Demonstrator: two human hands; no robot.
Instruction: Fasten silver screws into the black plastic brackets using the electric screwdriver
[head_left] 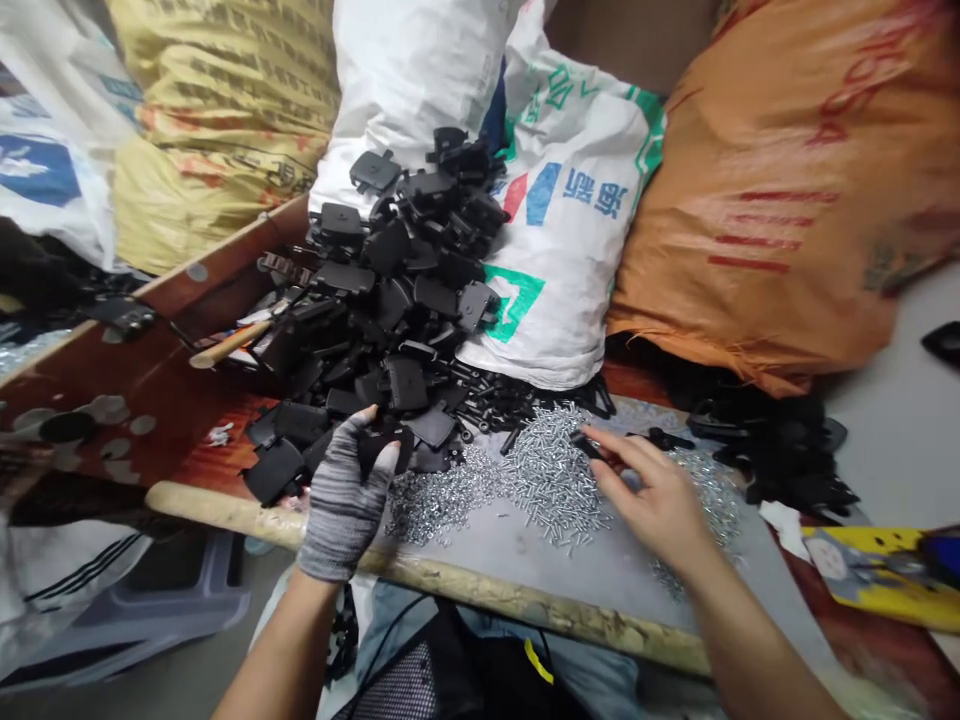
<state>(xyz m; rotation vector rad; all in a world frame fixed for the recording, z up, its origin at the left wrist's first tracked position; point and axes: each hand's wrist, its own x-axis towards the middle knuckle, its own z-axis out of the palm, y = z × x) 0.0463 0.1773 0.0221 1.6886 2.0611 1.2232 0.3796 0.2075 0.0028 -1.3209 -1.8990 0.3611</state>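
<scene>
Gloved left hand (pixel 345 495) lower centre clamps black plastic part (pixel 384 447); right hand (pixel 660 500) at screws (pixel 547 480), grip unclear. Big parts pile (pixel 405 250) waiting; none finished in view.

The gloved left hand (pixel 345 495) is held forward, fingers and thumb curled closed. The bare right hand (pixel 652 500) is stretched palm down, fingers extended.

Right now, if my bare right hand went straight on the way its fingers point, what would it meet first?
Probably the small black plastic piece on the heap of small silver screws; the bare right hand may already touch it, depth unclear.
</scene>
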